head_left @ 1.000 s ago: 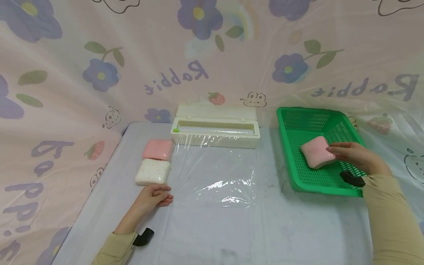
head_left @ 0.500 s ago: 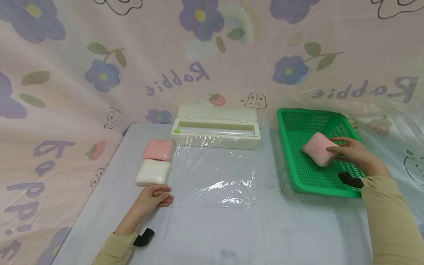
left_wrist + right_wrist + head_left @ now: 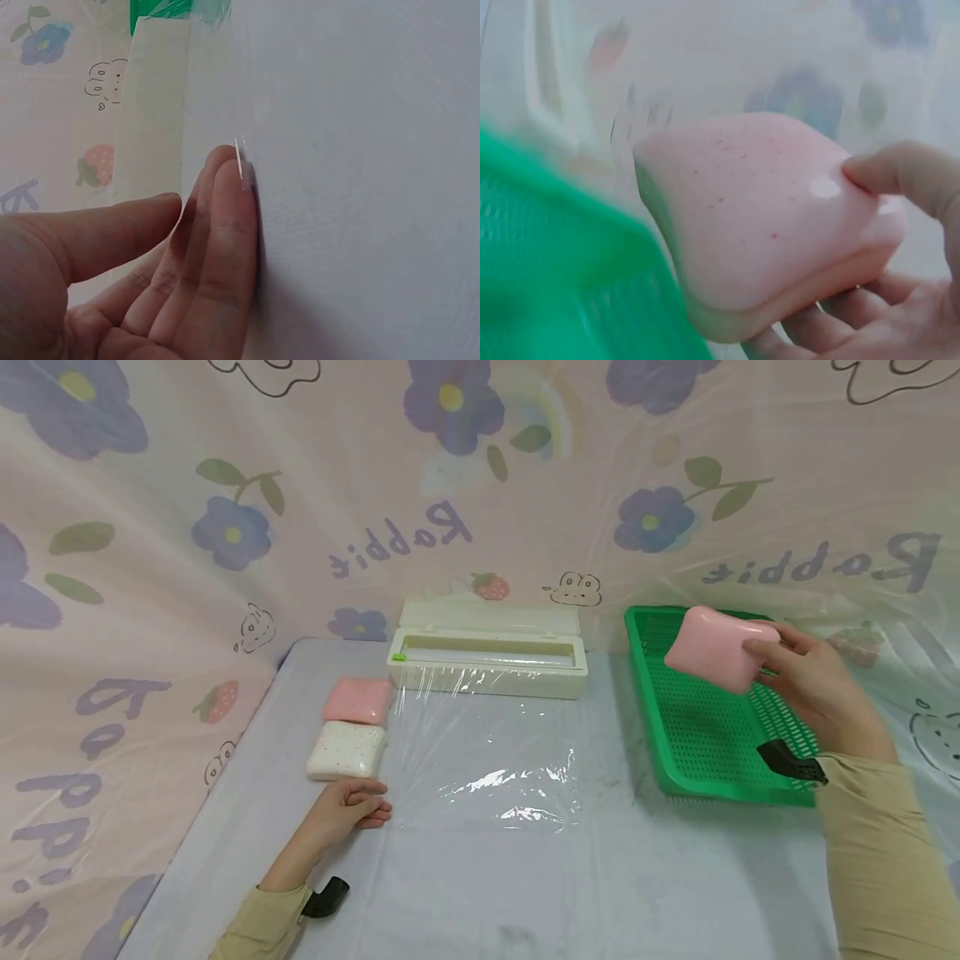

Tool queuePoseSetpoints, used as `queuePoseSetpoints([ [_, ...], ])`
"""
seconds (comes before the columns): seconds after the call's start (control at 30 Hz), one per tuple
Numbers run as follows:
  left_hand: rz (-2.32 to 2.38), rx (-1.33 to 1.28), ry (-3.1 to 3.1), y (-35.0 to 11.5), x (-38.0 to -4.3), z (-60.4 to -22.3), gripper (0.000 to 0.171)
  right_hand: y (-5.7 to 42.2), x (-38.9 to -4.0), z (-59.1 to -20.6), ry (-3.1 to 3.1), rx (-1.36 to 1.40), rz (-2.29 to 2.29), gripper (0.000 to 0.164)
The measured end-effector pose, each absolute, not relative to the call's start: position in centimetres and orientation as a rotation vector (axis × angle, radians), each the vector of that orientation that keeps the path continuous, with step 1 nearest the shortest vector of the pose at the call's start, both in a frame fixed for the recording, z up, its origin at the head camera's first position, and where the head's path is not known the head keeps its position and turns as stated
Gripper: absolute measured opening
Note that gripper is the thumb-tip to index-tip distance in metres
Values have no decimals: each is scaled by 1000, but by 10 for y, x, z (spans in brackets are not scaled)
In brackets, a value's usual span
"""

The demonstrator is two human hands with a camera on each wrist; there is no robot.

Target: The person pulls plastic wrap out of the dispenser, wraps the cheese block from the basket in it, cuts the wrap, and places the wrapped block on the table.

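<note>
My right hand (image 3: 813, 685) holds a glossy pink square, pillow-shaped block (image 3: 716, 650) above the green basket (image 3: 654, 735). In the right wrist view, tiny red specks dot this pink block (image 3: 742, 202); the thumb presses its top while the other fingers support it below. My left hand (image 3: 341, 814) rests on the table at the left edge of a sheet of clear plastic wrap (image 3: 487, 760), its fingers relaxed. The left wrist view shows the thumb apart from the fingers and a bit of clear film at the fingertips. Beyond that hand lie a speckled white block (image 3: 347, 750) and another pink block (image 3: 358, 701).
A cream plastic-wrap dispenser box (image 3: 487, 681) stands at the back with its lid up; the wrap runs from it across the table (image 3: 465, 893). A small green slider (image 3: 399, 657) sits at its left end. Printed curtains (image 3: 510, 485) hang behind and at the left.
My right hand has lifted the pink block up from inside the green basket and tilted it. The left hand has stayed in place.
</note>
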State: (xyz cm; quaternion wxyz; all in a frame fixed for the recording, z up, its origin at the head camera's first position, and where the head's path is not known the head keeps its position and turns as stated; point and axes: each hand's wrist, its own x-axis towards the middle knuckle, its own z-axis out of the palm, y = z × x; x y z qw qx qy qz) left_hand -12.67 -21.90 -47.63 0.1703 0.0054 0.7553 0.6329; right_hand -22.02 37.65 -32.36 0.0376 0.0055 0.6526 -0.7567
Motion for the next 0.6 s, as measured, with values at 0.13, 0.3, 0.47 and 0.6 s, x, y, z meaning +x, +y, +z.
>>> queuePoseSetpoints([
  [0.13,1799,16,2144,-220,-128,-479,27,340,-213,-308,1890,-106,-2373,29],
  [0.3,1805,33,2143,-220,-128,-481,26,293,-203,-296,1813,-255,-2385,25],
  [0.47,1802,50,2152,-221,-128,-481,27,256,-200,-297,1742,-300,-2343,20],
  [0.6,1804,26,2147,-220,-128,-482,27,228,-199,-308,1775,-232,-2266,22],
])
